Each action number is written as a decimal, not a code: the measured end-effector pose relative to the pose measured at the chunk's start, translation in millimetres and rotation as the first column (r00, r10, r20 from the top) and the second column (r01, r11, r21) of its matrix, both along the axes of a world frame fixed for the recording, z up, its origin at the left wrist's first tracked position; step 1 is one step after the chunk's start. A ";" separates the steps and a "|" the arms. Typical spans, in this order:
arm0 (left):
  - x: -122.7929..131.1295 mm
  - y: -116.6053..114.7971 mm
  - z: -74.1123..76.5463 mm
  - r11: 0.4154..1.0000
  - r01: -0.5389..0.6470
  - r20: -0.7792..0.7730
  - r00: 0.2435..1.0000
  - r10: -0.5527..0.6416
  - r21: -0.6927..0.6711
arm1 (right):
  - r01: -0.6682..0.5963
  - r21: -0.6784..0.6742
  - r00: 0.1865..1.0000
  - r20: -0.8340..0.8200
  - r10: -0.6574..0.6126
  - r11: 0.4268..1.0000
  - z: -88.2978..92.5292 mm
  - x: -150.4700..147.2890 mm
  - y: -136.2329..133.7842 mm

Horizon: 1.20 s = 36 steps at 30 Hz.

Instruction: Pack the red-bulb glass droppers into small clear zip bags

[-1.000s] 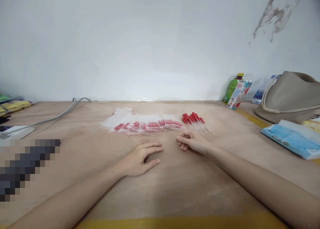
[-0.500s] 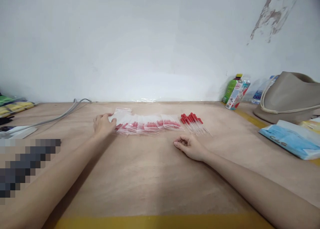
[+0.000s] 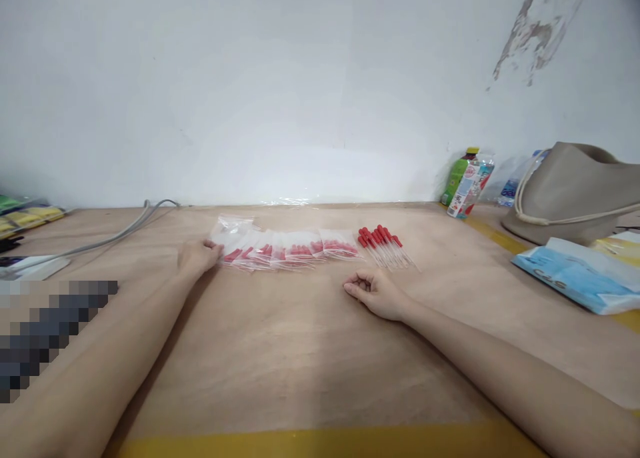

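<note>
1. Clear bags (image 3: 297, 241), red contents, overlapping beyond count, in a row mid-counter (image 3: 280, 345).
2. My left hand (image 3: 201, 253), at the row's left end; grip: I cannot tell.
3. Red-tipped sticks (image 3: 385, 247), one cluster, right of the bags; my right hand (image 3: 377, 295), loosely curled, nearby.
4. One blue pack (image 3: 575, 271), lettered "C&S".
5. White wall (image 3: 250, 98).

The zip bags (image 3: 297, 237) look like thin, clear plastic film, crinkled and shiny where light catches them. Beside them, the sticks (image 3: 382, 245) have smooth, plastic-looking red caps over glassy, see-through shafts. The tabletop (image 3: 260, 351) is brown and mostly matt, with a soft sheen; the yellow tape (image 3: 300, 443) along its edge looks glossier. I see a smooth, painted wall (image 3: 225, 78), roughened by one flaking patch (image 3: 540, 35).
</note>
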<state>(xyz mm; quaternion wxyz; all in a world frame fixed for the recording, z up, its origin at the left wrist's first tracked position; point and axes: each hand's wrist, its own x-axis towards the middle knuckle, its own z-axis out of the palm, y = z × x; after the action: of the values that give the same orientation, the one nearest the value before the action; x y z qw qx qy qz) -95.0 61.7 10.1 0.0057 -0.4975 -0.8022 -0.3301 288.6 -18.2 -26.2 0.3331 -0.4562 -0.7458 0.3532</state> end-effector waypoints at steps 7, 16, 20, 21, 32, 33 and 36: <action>34.2 -18.7 22.0 0.922 0.183 -0.037 0.983 -0.181 0.342 | 0.149 0.236 0.988 0.013 -0.156 0.960 -3.9 3.0 3.3; 127.2 -102.1 5.0 0.363 0.931 -0.098 0.364 -0.926 0.030 | 0.464 0.645 0.721 0.123 -0.682 0.607 -0.6 27.0 22.3; 132.1 -117.8 9.5 0.317 0.943 0.006 0.318 -0.948 0.097 | 0.502 0.632 0.662 0.158 -0.733 0.590 0.5 32.6 26.9; 131.7 -119.5 11.0 0.287 0.952 0.066 0.281 -0.957 0.105 | 0.512 0.630 0.650 0.161 -0.743 0.584 0.9 33.7 27.5; 133.7 -108.8 -15.3 0.385 0.921 -0.208 0.387 -0.898 0.053 | 0.523 0.520 0.578 0.367 -0.729 0.675 0.9 44.6 38.8; 133.9 -107.3 -15.9 0.370 0.929 -0.230 0.363 -0.903 0.014 | 0.520 0.522 0.576 0.369 -0.729 0.676 0.8 43.8 39.5; 135.9 -104.0 -15.2 0.359 0.929 -0.330 0.312 -0.891 -0.091 | 0.520 0.528 0.572 0.370 -0.733 0.672 0.9 40.1 42.6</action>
<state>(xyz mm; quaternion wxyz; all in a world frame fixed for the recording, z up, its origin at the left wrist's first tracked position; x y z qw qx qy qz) 41.0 -42.3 -5.1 -0.0207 -0.9074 -0.3480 -0.2348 328.7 24.4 -25.4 0.2842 -0.7060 -0.6434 -0.0831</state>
